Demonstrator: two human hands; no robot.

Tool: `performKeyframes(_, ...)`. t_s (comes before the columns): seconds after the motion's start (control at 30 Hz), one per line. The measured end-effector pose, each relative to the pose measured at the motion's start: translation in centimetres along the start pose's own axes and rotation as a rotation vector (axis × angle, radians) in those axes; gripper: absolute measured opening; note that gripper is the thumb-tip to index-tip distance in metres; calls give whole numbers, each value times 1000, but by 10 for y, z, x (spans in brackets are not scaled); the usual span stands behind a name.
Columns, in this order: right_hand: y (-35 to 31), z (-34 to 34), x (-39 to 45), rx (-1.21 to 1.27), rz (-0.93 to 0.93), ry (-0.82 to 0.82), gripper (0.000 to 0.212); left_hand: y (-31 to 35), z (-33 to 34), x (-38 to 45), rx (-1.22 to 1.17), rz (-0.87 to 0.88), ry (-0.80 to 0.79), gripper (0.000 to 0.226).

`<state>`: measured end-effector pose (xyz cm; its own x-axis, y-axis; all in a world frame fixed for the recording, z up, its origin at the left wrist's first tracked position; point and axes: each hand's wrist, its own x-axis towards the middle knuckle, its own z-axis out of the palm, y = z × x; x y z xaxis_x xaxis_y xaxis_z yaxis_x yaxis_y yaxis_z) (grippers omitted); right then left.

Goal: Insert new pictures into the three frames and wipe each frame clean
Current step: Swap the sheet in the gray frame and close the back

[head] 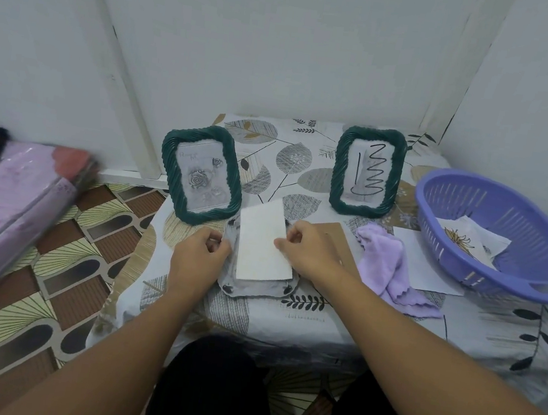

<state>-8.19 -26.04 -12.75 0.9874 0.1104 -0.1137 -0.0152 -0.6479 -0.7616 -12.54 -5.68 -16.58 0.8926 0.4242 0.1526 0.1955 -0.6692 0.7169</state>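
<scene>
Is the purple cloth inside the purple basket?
No, the purple cloth lies crumpled on the table to the left of the basket, which holds only a picture with a yellow flower.

Two upright green frames, one with roses (201,175) and one with a black squiggle (367,171), are walling off the back of the table (321,320), leaving a gap between them. The purple basket (495,234) is blocking the right side, the lilac cloth (392,270) lying just beside it. The front edge is lying bare.
</scene>
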Motion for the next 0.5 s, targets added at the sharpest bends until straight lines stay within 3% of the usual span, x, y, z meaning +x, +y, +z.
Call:
performKeyframes(0.17,0,-21,-3,285,-11,28,7,6,-11,-7,-178,-4,21,14)
performKeyframes(0.3,8,-46,-6,361,-3,96,4,30,-26,-5,-202,149,89,16)
performKeyframes(0.4,15,-65,-10,409,12,148,10,70,-26,-4,-203,183,-66,29)
performKeyframes(0.5,20,-80,-16,455,12,189,10,114,-7,-4,-376,-63,-352,50)
